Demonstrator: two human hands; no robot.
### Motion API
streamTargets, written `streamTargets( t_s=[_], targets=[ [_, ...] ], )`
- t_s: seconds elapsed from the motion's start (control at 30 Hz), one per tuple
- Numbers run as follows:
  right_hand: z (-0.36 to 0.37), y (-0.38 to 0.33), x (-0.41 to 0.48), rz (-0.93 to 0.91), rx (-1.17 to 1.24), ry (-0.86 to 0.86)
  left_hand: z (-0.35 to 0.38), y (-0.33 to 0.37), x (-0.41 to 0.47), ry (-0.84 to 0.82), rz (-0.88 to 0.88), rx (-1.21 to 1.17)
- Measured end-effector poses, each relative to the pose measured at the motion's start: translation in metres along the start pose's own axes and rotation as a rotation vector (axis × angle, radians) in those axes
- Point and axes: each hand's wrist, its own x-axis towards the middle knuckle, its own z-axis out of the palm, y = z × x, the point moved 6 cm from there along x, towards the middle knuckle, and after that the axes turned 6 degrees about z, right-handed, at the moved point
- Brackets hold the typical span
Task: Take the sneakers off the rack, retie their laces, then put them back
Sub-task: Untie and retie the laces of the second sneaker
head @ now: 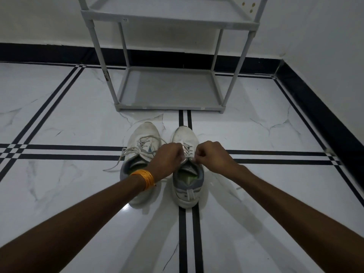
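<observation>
Two white sneakers with grey collars stand side by side on the floor, toes pointing at the rack. The left sneaker [144,137] has loose laces [126,152] trailing off to its left. Over the tongue of the right sneaker [186,186], my left hand [168,159] and my right hand [211,156] each pinch an end of its lace [188,152]. Orange bangles sit on my left wrist. The grey shoe rack [169,110] stands just beyond the toes, and its bottom shelf holds nothing.
The white marble floor [69,119] has black inlay stripes. A black skirting [315,107] runs along the right wall and the back wall. The rack's upper shelf [169,16] is at the top of the view.
</observation>
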Motion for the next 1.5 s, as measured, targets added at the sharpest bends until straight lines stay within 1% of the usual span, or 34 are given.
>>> streamTargets(
  t_s=[0.1, 0.23, 0.3, 0.43, 0.53, 0.63, 0.73, 0.8, 0.87, 0.9, 0.97, 1.0, 1.03, 1.13, 1.23, 1.3, 1.33, 1.4, 1.5],
  targets=[
    [0.002, -0.006, 0.001, -0.075, -0.077, -0.006, 0.008, 0.006, -0.007, -0.064, 0.16, 0.201],
    [0.005, -0.014, -0.001, -0.213, -0.297, 0.081, 0.004, 0.018, -0.017, -0.051, 0.39, 0.372],
    [0.007, -0.015, -0.005, -0.267, -0.372, 0.102, -0.004, 0.023, -0.017, -0.049, 0.466, 0.432],
    [0.015, -0.011, -0.006, -0.262, -0.469, 0.084, -0.007, 0.016, -0.017, -0.099, 0.428, 0.494],
    [0.018, -0.012, -0.002, -0.257, -0.466, 0.064, -0.005, 0.011, -0.017, -0.113, 0.387, 0.465],
    [0.018, -0.008, -0.004, -0.238, -0.425, 0.064, -0.003, 0.009, -0.017, -0.105, 0.386, 0.474],
    [0.019, 0.003, -0.004, -0.153, -0.347, 0.095, -0.002, 0.005, -0.019, -0.083, 0.384, 0.469],
    [0.018, 0.008, -0.001, -0.098, -0.294, 0.087, 0.0, 0.0, -0.02, -0.092, 0.333, 0.478],
    [0.017, 0.011, 0.001, -0.048, -0.201, 0.017, -0.003, -0.006, -0.022, -0.096, 0.248, 0.484],
    [0.015, 0.014, 0.002, -0.015, -0.124, -0.048, -0.007, -0.008, -0.022, -0.094, 0.203, 0.493],
    [0.011, 0.019, 0.001, 0.038, 0.134, -0.199, -0.016, -0.009, -0.02, -0.078, 0.142, 0.503],
    [0.008, 0.018, -0.002, 0.049, 0.297, -0.248, -0.021, -0.01, -0.019, -0.083, 0.11, 0.463],
    [0.005, 0.016, -0.005, 0.056, 0.451, -0.272, -0.025, -0.01, -0.017, -0.102, 0.071, 0.369],
    [0.003, 0.011, -0.007, 0.072, 0.778, -0.264, -0.032, -0.013, -0.009, -0.13, -0.092, -0.115],
    [0.009, 0.006, -0.006, 0.121, 1.141, -0.253, -0.029, -0.013, -0.008, -0.049, -0.246, -0.581],
    [0.013, 0.003, -0.007, 0.15, 1.344, -0.256, -0.021, -0.012, -0.012, 0.002, -0.302, -0.81],
    [0.015, 0.003, -0.007, 0.159, 1.392, -0.247, -0.017, -0.012, -0.015, 0.03, -0.316, -0.895],
    [0.018, 0.005, -0.004, 0.182, 1.393, -0.201, -0.009, -0.011, -0.019, 0.086, -0.322, -0.99],
    [0.024, 0.006, -0.001, 0.226, 1.32, -0.138, -0.003, -0.014, -0.019, 0.19, -0.303, -0.95]
  ],
)
